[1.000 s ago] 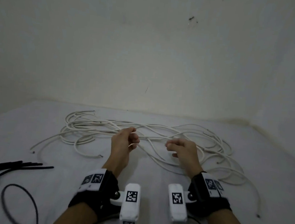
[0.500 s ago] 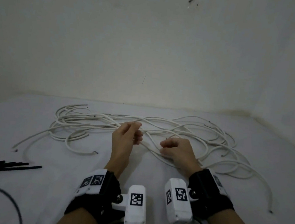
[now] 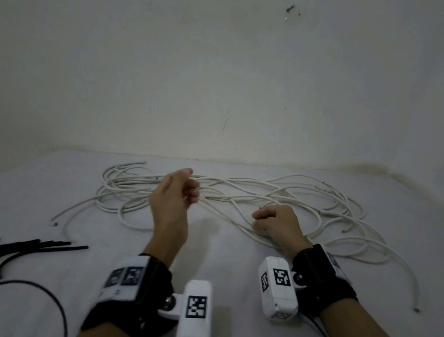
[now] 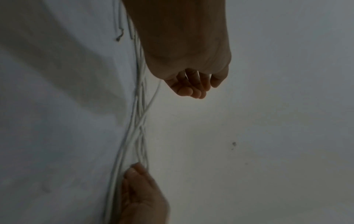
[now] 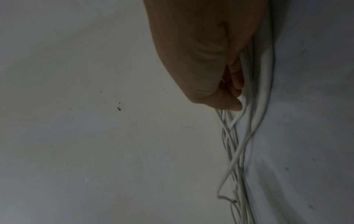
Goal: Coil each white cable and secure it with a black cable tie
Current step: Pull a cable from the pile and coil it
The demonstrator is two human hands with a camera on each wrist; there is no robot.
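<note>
Several loose white cables point(image 3: 240, 188) lie tangled across the white surface near the wall. My left hand point(image 3: 178, 194) hovers above the left middle of the tangle, blurred, thumb apart from loosely curled fingers. In the left wrist view that left hand point(image 4: 191, 87) has no cable between its fingers, and the cables point(image 4: 138, 136) run beside it. My right hand point(image 3: 275, 221) rests on the tangle further right. Its curled fingers point(image 5: 235, 91) pinch a white cable point(image 5: 239, 144). Black cable ties point(image 3: 20, 247) lie in a bundle at the far left.
A thin black cord point(image 3: 30, 286) loops on the surface at the lower left, below the ties. Walls close the space behind and to the right. Loose cable ends point(image 3: 416, 310) trail out toward the right front.
My left hand has lifted and its thumb has come apart from the fingers, where it pinched a cable before. My right hand stays low on the tangle, still pinching.
</note>
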